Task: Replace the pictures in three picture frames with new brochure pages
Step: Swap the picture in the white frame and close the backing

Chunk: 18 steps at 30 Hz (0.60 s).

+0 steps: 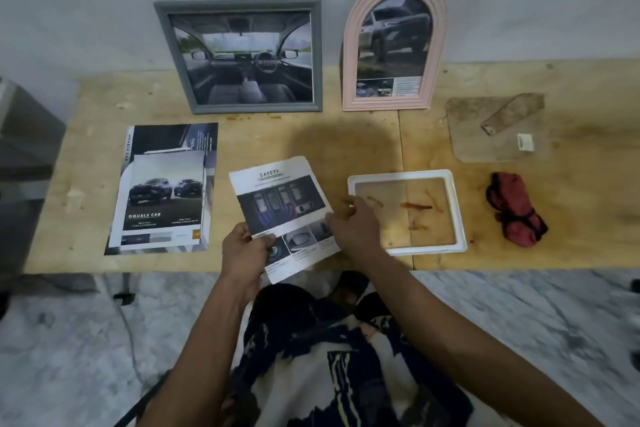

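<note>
Gripping the brochure page (284, 208) with left hand (244, 246) and right hand (353, 225), pinching its edges beside the white frame (457, 208) lying on the surface (311, 142).

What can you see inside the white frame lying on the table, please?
The white frame holds no picture: the bare wooden table with reddish stains shows through its opening. The right hand covers its left edge, so that part cannot be seen.
</note>
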Motion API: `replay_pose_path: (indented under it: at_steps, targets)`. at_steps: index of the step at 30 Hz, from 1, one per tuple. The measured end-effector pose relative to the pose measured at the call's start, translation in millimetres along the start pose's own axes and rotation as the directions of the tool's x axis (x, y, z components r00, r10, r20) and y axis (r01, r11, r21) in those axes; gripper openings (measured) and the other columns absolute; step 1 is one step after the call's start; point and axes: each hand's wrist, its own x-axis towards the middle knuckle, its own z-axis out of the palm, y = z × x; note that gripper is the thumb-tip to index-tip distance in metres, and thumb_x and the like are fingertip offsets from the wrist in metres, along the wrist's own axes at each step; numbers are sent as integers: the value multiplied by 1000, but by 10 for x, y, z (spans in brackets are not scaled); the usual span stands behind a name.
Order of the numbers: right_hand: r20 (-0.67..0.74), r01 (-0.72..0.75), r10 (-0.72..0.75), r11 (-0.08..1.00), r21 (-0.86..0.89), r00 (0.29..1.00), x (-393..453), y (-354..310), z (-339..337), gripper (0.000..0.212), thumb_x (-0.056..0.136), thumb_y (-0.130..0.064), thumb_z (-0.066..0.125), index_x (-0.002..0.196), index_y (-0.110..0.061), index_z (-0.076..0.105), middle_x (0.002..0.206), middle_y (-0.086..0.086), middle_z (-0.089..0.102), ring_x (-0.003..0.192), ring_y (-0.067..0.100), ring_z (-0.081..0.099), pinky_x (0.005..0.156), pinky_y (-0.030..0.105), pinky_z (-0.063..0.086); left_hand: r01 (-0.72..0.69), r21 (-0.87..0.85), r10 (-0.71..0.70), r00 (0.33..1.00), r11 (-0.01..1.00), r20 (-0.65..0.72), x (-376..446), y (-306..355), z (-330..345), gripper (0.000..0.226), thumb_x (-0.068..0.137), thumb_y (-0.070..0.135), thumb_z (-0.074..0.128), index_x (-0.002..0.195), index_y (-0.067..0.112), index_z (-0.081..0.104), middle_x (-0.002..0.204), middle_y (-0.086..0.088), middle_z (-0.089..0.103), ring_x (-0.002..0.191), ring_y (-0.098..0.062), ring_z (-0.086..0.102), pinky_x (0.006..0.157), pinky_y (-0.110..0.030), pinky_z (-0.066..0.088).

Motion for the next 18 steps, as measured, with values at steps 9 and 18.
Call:
replay_pose_path:
  at_steps: [9, 18]
  targets:
    - [-24, -110, 134, 891, 439, 991, -458, 337, -286, 48, 80, -26, 73, 122, -26, 49, 116, 5, 66, 100, 23, 67, 85, 51, 57, 116, -204, -89, 987, 972, 134, -409, -248, 391, 34, 88, -12, 60, 122, -8, 57, 100, -21, 67, 75, -24, 65, 62, -32, 56]
    - [-166, -70, 147, 915, 397, 975, -796, 781, -851, 37, 89, 2, 54, 114, -25, 58, 103, 10, 70, 88, 27, 70, 68, 40, 60, 253, -310, -168, 947, 916, 274, -948, -814, 665, 22, 87, -3, 68, 109, -7, 66, 94, -19, 73, 71, -24, 74, 69, -43, 63]
